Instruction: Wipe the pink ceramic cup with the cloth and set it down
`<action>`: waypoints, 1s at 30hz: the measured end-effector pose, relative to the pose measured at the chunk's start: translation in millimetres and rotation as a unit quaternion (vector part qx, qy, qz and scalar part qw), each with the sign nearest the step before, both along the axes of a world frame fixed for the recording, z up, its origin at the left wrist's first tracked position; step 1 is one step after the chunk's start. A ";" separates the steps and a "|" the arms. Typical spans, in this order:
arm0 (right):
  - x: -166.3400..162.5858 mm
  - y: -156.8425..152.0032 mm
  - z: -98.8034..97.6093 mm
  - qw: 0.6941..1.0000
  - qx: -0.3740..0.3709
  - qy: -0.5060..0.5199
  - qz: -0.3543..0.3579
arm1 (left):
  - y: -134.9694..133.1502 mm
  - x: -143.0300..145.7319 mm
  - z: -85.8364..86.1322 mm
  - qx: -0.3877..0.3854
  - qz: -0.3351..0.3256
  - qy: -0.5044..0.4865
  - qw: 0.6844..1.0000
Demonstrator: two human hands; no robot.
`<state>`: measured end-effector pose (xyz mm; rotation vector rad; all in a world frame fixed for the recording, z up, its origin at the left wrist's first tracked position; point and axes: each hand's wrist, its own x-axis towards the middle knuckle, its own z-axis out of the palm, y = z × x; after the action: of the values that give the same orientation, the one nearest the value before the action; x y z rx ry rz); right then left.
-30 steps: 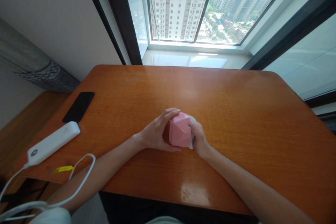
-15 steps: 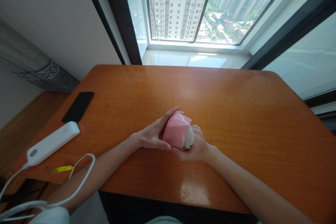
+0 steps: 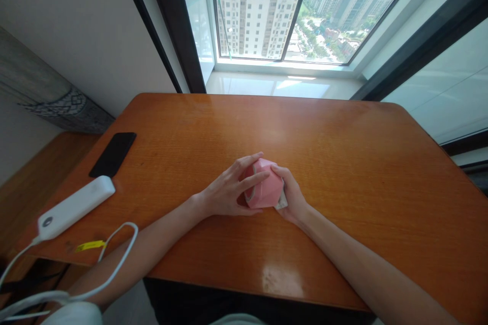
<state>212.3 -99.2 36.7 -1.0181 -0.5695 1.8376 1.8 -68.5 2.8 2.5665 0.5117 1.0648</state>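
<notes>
Head view: 2 hands (image 3: 225, 193) (image 3: 295, 200) clasp a pink faceted container (image 3: 271, 190), inside hidden, white cloth (image 3: 282, 201) against the right

Daylight came from window (image 3: 300, 5) ahead; outdoor view (image 3: 263, 15) looked pale, washed out. Table (image 3: 362, 177) bore glare patch (image 3: 283, 282) near front edge, fainter sheen (image 3: 275, 129) farther back. Left wall (image 3: 87, 15) was dim. Wide-angle stretch showed toward edges.

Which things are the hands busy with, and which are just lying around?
Being used:
Pink faceted object, held between the left hand and right hand
Crumpled whitish piece, at the right hand; probably cloth or paper

Just around:
Black, phone-like slab, on the table
Long white block, beside it
Yellow tag, near the left forearm
</notes>
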 end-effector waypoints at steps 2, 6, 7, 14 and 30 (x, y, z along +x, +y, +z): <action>-1.0 0.0 0.8 1.000 0.015 0.000 0.008 | 0.2 0.5 0.1 0.002 0.016 -0.003 1.000; 0.4 -4.6 -4.1 0.995 0.087 -0.040 0.034 | -0.3 3.7 3.3 -0.049 0.033 -0.046 0.997; 2.1 -6.4 -6.2 0.988 0.128 -0.073 0.040 | -0.5 4.5 4.6 -0.072 0.030 -0.064 0.995; 13.2 -10.0 -9.3 0.740 0.571 -0.340 0.104 | -0.5 2.5 7.6 -0.254 -0.073 -0.123 0.957; 6.0 0.7 -0.9 0.997 0.076 -0.009 0.006 | -0.8 0.4 -2.5 -0.015 0.002 -0.013 1.000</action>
<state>218.3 -98.5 35.8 -0.9320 -0.7169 1.7671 2.2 -69.3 0.3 2.5236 0.5225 1.0830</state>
